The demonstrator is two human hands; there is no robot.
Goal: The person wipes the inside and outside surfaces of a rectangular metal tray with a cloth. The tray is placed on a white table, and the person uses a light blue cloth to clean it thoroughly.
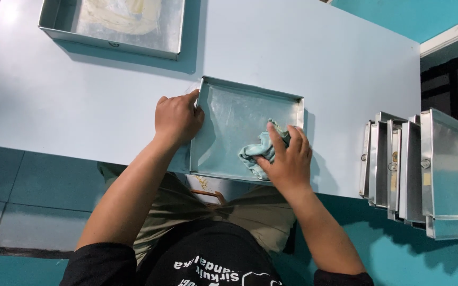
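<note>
A square metal baking tray [229, 114] lies on the pale blue table [80, 95], overhanging its near edge slightly. My left hand [177, 117] grips the tray's left rim, thumb over the far left corner. My right hand [288, 159] presses a crumpled light blue cloth [255, 152] against the tray's floor near its right front corner. The cloth shows between and under my fingers.
Another metal tray [54, 24] with pale smears inside sits at the table's far left. Several metal trays [414, 169] stand on edge in a row at the table's right end. Teal floor lies below the table, and my lap is under its near edge.
</note>
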